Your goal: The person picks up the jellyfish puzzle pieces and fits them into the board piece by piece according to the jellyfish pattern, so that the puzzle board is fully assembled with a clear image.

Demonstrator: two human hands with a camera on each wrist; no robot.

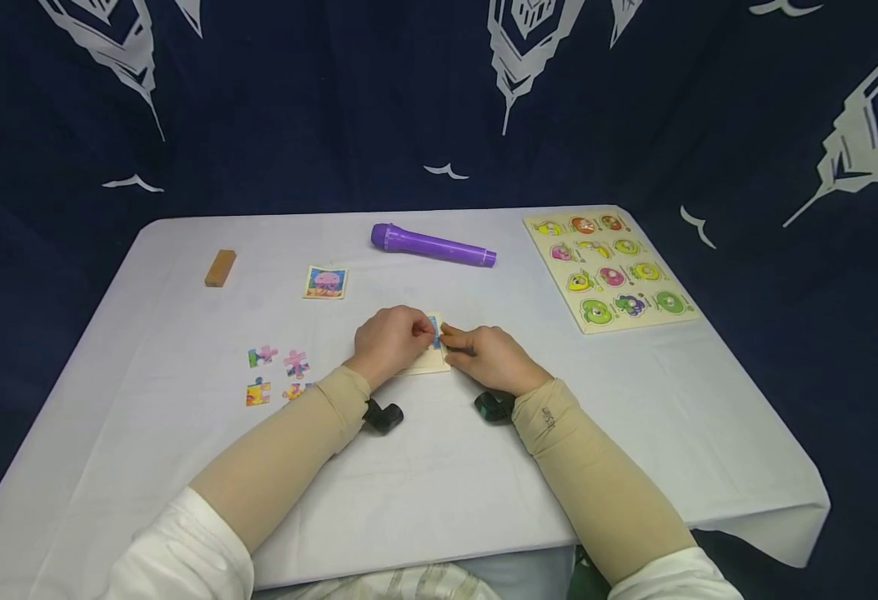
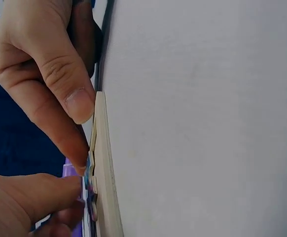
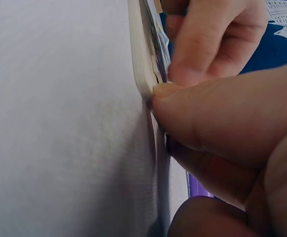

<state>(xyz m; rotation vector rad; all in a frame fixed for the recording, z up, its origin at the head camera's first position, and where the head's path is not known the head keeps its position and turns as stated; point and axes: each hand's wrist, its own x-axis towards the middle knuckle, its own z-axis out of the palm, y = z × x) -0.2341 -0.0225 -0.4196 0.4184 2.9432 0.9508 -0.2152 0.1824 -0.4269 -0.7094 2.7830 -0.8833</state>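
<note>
A small light wooden puzzle board (image 1: 431, 364) lies on the table between the hands, its blue picture partly hidden by fingers. My left hand (image 1: 392, 340) pinches a jigsaw piece (image 2: 89, 170) at the board's top face, fingertips close to my right fingers. My right hand (image 1: 494, 358) grips the board's right edge, thumb (image 3: 170, 111) at the near corner. Several loose jigsaw pieces (image 1: 297, 363) lie left of the board, some partly covered by the left forearm. A small square picture (image 1: 325, 282) lies beyond them.
A purple toy microphone (image 1: 434, 247) lies behind the hands. A fruit-picture board (image 1: 611, 267) is at the back right, and a brown wooden block (image 1: 220, 268) at the back left. White cloth covers the table (image 1: 423, 492); a dark patterned curtain (image 1: 318, 108) hangs behind.
</note>
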